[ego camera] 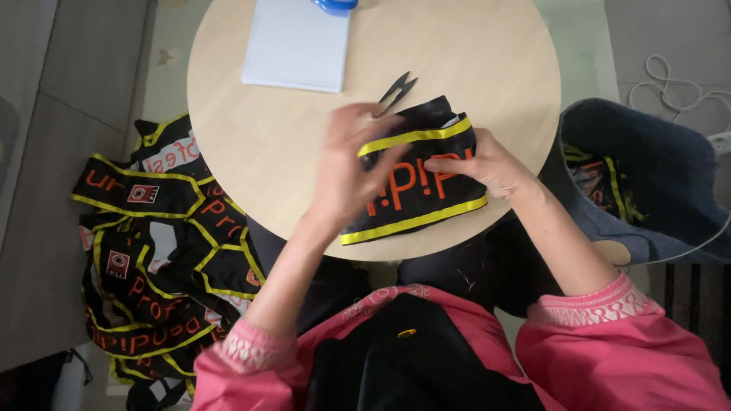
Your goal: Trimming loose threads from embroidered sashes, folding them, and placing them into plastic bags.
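Sash (415, 190), black with yellow edges and orange lettering, folded on the near edge of a round wooden table (274, 144). Pinched at its upper yellow edge by the left hand (352, 164), fingers curled closed on the fabric. Pressed and gripped at the middle by the right hand (480, 164), fingers bent onto the cloth. Black snips (397, 90) just beyond the sash, lying on the table. White paper (297, 44) farther back, well apart. More sashes heaped in a pile (156, 251) on the floor to the left. Dark bag (647, 183) to the right, with matching fabric inside.
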